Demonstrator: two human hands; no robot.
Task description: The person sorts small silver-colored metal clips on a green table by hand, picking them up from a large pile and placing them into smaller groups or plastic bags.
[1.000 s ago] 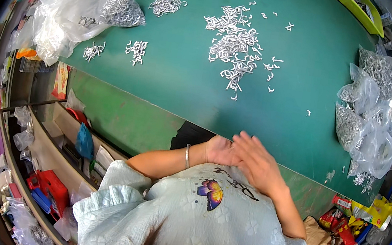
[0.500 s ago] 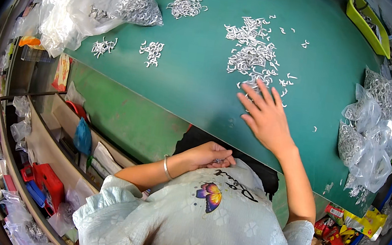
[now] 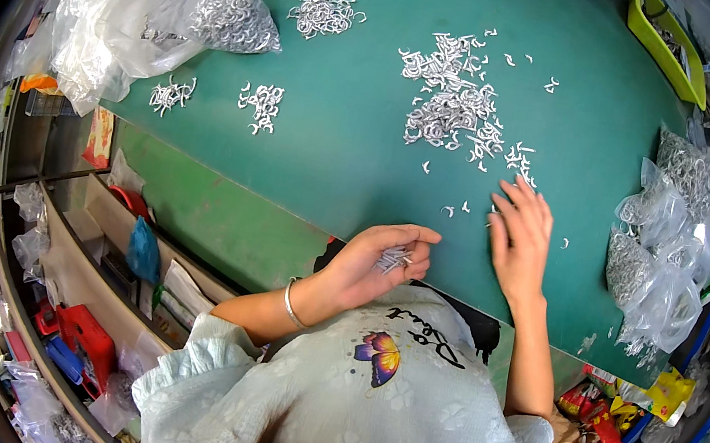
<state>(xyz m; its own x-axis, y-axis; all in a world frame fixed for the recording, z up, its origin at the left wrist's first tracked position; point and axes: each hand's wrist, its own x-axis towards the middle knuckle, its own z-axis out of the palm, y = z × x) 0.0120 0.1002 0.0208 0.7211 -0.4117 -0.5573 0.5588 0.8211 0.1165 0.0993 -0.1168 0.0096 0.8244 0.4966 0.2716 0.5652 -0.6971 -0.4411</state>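
Note:
My left hand (image 3: 381, 265) is cupped palm up at the table's near edge, its fingers curled round a small bundle of silvery metal pieces (image 3: 394, 259). To the right, my right hand (image 3: 521, 239) hangs low over the tabletop with its fingers apart and slightly bent. A tiny metal piece lies beside its thumb; whether they touch I cannot tell. Just beyond those fingertips spreads a loose pile of small curved silvery metal pieces (image 3: 452, 113). A few strays (image 3: 449, 211) lie between the pile and my hands.
Two small heaps (image 3: 261, 107) (image 3: 172, 96) and a larger one (image 3: 327, 14) of similar pieces lie leftward on the green table (image 3: 332, 120). Clear bags of pieces stand at the left (image 3: 236, 18) and right (image 3: 678, 255). A yellow-green tray (image 3: 670, 43) sits far right.
My left hand has moved up and turned, now showing the metal pieces in its palm. My right hand has drawn back from the pile and shifted right; some pieces now lie nearer.

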